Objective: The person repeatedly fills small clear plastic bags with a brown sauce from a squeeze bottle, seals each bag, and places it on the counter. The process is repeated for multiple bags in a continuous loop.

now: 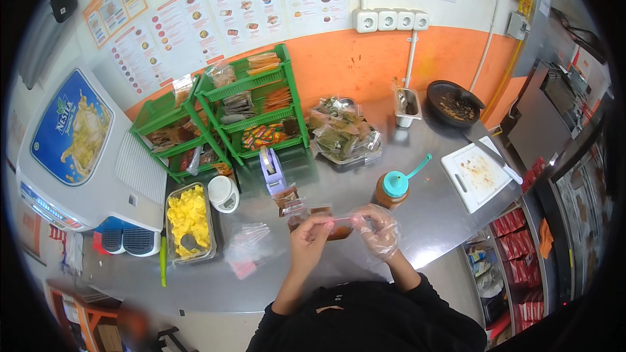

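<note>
My bare left hand pinches one end of the pink-edged top of a small clear plastic zip bag. At its other end are the fingers of my right hand, which wears a clear plastic glove. Brown filling shows low between the hands; whether it lies in this bag or one behind it, I cannot tell. Just beyond my left hand lie small filled zip bags. A squeeze bottle with a turquoise cap and brown contents stands beyond my right hand. Flat empty zip bags lie left of my left hand.
Left are a tray of yellow food, a white kitchen scale and a purple tape dispenser. Green tiered racks stand behind. A tray of bagged leaves, a stone mortar and a cutting board with a knife are farther right.
</note>
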### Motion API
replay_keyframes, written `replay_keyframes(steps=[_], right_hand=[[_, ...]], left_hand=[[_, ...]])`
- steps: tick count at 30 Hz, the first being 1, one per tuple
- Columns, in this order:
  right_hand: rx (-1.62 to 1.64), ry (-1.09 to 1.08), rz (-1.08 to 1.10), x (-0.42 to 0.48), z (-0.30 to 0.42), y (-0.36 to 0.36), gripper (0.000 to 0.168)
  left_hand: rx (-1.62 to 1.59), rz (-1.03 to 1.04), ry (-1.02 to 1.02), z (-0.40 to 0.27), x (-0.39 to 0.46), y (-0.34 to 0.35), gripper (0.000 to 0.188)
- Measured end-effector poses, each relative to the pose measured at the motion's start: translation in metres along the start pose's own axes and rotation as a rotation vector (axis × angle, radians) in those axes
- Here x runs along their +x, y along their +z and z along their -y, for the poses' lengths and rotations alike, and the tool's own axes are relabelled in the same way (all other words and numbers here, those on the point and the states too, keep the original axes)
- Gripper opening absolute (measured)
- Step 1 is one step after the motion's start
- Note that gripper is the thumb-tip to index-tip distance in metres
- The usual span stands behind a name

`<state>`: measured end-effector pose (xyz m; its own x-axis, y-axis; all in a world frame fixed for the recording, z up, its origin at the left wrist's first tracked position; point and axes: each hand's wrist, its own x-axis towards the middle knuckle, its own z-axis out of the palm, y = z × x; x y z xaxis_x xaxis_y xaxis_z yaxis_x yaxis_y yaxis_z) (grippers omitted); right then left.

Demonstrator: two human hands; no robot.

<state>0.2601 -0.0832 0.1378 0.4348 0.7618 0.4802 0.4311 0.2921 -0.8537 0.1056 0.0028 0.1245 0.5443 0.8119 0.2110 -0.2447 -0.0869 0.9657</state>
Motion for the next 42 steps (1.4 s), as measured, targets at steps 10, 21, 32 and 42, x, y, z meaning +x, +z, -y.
replay_keyframes(steps=[10, 21, 32, 42], right_hand=[[0.041, -0.051, 0.050, 0.002, 0.011, 0.009, 0.005], [-0.066, -0.166, 0.266, -0.003, -0.012, 0.027, 0.008], [0.096, 0.134, 0.556, -0.023, -0.098, 0.073, 0.023], [-0.406, -0.073, 0.207, 0.006, -0.102, 0.094, 0.053]], left_hand=[[0.055, -0.033, 0.055, -0.003, -0.010, 0.003, 0.007], [0.379, 0.027, 0.104, -0.007, -0.017, -0.032, 0.006], [0.765, -0.156, -0.021, 0.077, -0.043, -0.142, 0.020], [1.384, -0.224, -0.042, 0.119, -0.017, -0.204, 0.017]])
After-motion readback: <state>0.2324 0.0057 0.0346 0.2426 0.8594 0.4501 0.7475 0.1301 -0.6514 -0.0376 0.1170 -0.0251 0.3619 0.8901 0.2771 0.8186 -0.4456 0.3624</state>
